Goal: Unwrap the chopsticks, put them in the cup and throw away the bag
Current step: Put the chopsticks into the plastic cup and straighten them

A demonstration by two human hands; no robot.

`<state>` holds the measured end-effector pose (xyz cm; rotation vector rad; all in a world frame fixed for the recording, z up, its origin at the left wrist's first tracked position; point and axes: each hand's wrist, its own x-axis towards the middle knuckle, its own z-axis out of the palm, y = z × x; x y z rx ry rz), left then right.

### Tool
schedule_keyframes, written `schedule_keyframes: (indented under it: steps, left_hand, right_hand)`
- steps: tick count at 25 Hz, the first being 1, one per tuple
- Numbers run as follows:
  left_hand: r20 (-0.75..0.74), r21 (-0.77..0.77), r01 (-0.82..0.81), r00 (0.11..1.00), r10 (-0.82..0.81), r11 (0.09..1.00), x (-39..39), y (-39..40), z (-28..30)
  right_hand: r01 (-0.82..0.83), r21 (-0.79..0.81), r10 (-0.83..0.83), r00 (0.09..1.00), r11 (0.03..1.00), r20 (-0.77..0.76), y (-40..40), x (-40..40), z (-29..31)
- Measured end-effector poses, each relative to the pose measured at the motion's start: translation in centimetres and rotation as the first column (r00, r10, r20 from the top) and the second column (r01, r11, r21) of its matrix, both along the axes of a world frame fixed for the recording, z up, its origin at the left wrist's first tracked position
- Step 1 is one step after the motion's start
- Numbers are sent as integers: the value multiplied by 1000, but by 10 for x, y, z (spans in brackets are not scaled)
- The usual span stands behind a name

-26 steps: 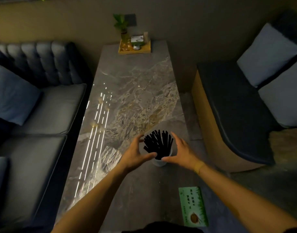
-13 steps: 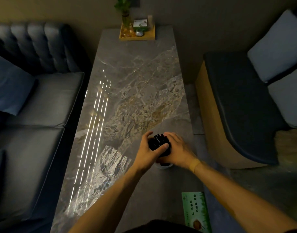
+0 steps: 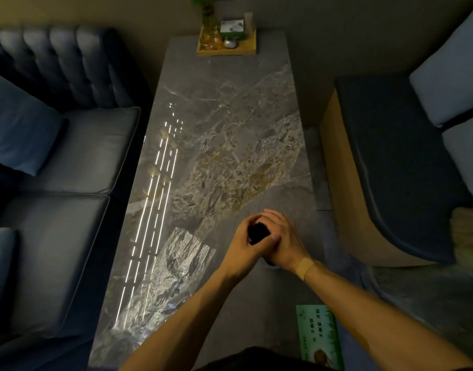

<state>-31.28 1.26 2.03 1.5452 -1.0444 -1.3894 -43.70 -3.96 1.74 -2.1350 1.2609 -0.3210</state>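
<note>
Green card (image 3: 321, 338) at the table's near right edge: is showing black Chinese characters in two columns, roughly 不剩饭 and 不剩菜 with 开始 beside them; the smaller print is staying too blurred to read.
White box (image 3: 232, 26) on the far wooden tray: is carrying green markings, none legible.

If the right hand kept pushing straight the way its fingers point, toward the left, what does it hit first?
The right hand is already wrapped round the bundle of chopsticks, so it presses those first, then the left hand closing from the other side. Beyond that lies bare table, though depth is hard to judge.
</note>
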Motion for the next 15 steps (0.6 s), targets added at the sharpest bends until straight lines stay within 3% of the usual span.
schedule_keyframes:
  steps: [5, 10, 12, 15]
  left_hand:
    - [73, 25, 29, 997, -30, 999, 5, 3, 0]
    - [222, -32, 14, 975, -6, 999, 19, 4, 5]
    - [487, -128, 166, 869, -84, 978, 15, 1, 12]
    - [796, -252, 443, 601, -76, 860, 6, -3, 13]
  right_hand:
    - [-44, 54, 53, 982, 998, -179, 6, 0, -4]
    - [-48, 97, 67, 977, 994, -203, 6, -11, -3]
    - [-51, 100, 72, 974, 994, -214, 10, -17, -7]
    - [-45, 95, 67, 967, 994, -246, 17, -25, -14]
